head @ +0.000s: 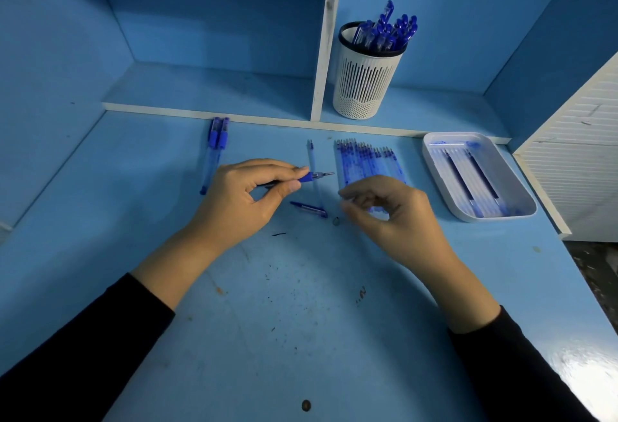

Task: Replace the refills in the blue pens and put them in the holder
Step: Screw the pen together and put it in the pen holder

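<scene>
My left hand [240,197] pinches a blue pen [316,175] between thumb and forefinger, its metal tip pointing right. My right hand [388,214] hovers with loosely curled fingers over the near end of a row of new refills [364,159]; I see nothing between its fingers. One loose refill [311,157] lies lengthwise behind the held pen. A blue pen cap [309,209] and a small metal piece [336,221] lie on the desk between my hands. The white slotted holder [363,87] stands on the back ledge with several blue pens in it.
Two capped blue pens [215,142] lie at the left by the ledge. A white tray [515,184] at the right holds several refills. A white upright divider [326,53] stands left of the holder, and a white slatted panel [582,160] borders the desk's right side.
</scene>
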`<state>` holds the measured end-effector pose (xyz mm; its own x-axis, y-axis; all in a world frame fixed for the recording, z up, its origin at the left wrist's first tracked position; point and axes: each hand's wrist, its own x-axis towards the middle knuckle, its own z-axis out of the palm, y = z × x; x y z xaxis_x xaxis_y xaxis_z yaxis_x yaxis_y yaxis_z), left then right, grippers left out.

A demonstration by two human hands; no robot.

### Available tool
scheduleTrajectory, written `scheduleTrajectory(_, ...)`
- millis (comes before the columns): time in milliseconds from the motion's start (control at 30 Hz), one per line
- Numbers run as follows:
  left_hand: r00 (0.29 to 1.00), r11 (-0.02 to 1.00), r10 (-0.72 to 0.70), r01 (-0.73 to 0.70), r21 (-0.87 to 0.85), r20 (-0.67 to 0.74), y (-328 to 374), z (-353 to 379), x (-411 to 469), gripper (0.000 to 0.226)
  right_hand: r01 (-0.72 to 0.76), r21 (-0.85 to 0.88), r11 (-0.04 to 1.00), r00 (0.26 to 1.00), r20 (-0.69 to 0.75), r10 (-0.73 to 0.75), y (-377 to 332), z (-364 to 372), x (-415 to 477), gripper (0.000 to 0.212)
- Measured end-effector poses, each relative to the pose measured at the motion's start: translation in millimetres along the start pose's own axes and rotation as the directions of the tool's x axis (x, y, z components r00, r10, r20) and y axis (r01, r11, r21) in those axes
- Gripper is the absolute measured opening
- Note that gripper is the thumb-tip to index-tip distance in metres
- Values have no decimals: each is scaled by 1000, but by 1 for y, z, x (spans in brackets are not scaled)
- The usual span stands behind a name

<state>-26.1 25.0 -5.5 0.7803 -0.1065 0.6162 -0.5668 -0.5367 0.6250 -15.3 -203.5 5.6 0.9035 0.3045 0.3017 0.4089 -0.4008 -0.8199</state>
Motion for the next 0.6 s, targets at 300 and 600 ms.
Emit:
scheduleTrajectory(300,997,1000,-6,6,7,82,-1,-9,-7,18,12,-56,998,997,79,-7,1,6,-5,11)
scheduleTrajectory(600,996,1000,9,-9,1,84,-1,-6,-6,17,-182,519,835,963,-76,258,-15,10,-3,11)
